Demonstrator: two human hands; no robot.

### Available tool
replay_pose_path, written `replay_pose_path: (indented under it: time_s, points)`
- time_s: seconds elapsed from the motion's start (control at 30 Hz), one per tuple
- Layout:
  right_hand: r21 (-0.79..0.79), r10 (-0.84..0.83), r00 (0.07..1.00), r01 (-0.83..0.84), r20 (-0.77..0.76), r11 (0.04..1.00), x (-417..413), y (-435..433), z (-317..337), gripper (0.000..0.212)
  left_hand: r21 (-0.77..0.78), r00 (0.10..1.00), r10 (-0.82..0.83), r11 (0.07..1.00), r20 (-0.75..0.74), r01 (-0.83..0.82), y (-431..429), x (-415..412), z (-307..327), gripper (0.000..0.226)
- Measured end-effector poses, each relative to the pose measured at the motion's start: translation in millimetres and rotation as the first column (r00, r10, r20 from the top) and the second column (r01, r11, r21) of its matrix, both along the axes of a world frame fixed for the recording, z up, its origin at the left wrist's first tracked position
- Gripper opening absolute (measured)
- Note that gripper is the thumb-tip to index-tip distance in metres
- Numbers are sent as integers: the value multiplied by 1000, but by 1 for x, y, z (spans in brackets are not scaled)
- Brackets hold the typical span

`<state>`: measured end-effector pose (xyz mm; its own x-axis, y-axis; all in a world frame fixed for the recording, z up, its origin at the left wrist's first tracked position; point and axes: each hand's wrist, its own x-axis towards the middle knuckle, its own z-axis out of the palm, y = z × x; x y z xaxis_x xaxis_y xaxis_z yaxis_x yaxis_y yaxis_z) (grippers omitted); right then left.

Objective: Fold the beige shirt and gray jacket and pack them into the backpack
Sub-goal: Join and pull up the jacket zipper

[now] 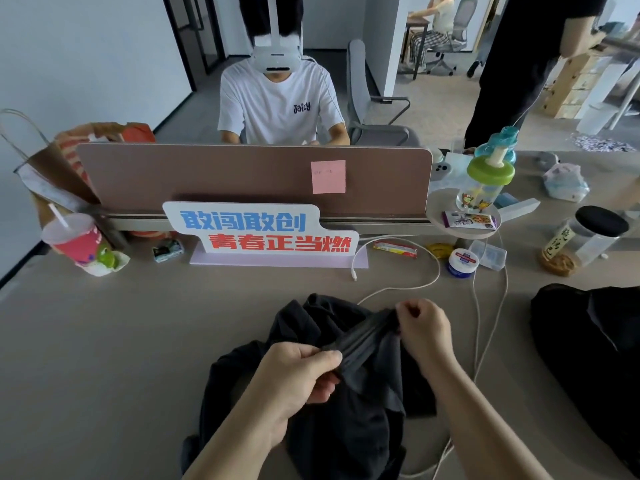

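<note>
Task's thing, gray jacket [346, 438], lies crumpled on desk [121, 341] directly before person, between forearms; one edge lifted and drawn taut as strip between both hands; strip's long axis diagonal, near-left to far-right; left hand [298, 375] at near end, fingers [322, 358] curled, pinching fabric against thumb; right hand [424, 329] at far end, fingers curled, pinching likewise; dark bulk at right edge, probably backpack [588, 358], nearer right hand, apart from jacket; beige shirt not in view; folding seemingly barely begun, cloth bunched.
</note>
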<state>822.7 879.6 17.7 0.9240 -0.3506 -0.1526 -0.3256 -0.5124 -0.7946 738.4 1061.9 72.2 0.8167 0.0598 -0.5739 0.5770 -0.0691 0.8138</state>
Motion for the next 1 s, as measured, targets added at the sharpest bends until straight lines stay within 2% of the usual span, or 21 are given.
replay_pose_path:
  time_s: [0.07, 0.13, 0.2, 0.23, 0.3, 0.37, 0.53, 0.67, 0.7, 0.77, 0.8, 0.87, 0.93, 1.0]
  points:
    - [-4, 30, 1000, -30, -3, 1000, 7, -4, 6, 25, 137, 985, -148, 978, -88, 159, 11, 3, -1, 18]
    - [-22, 110, 993, -109, 45, 994, 8, 0, 19, 22, 398, 960, -256, 873, -116, 281, 22, 14, -8, 22]
    - [-27, 185, 979, -183, 91, 983, 5, 9, 31, 19, 624, 950, -312, 740, -11, 251, 22, 26, -10, 37]
    - [-20, 222, 970, -221, 103, 975, 3, 15, 36, 17, 666, 935, -345, 718, 85, 205, 18, 33, -7, 44]
    - [-24, 284, 951, -284, 122, 959, 0, 28, 44, 13, 664, 860, -434, 730, 268, 161, 0, 46, 3, 44]
    - [-54, 320, 935, -315, 151, 948, 0, 35, 53, 13, 672, 804, -493, 722, 332, 166, -17, 54, 14, 29]
    - [-185, 350, 912, -314, 214, 931, 17, 31, 81, 15, 645, 822, -419, 759, 386, 84, -13, 55, 20, 24]
    - [-197, 299, 930, -259, 214, 946, 48, 24, 99, 19, 603, 850, -437, 775, 294, 190, 17, 46, 25, 16]
    - [-187, 272, 934, -231, 231, 955, 56, 22, 105, 19, 619, 850, -475, 745, 229, 249, 26, 44, 27, 16]
    - [-181, 238, 930, -193, 279, 964, 67, 22, 118, 20, 683, 832, -547, 643, 92, 347, 38, 43, 34, 35]
    - [-185, 239, 922, -189, 305, 964, 70, 25, 126, 19, 699, 830, -553, 621, 69, 355, 39, 45, 42, 37]
    - [-206, 289, 888, -227, 357, 952, 68, 37, 143, 19, 691, 836, -524, 666, 164, 282, 34, 56, 63, 20]
    - [-243, 367, 838, -289, 403, 926, 60, 50, 159, 17, 673, 823, -444, 732, 355, 105, 22, 70, 90, 35]
    - [-282, 422, 787, -324, 450, 903, 52, 60, 173, 16, 693, 751, -451, 721, 483, -12, 9, 84, 113, 34]
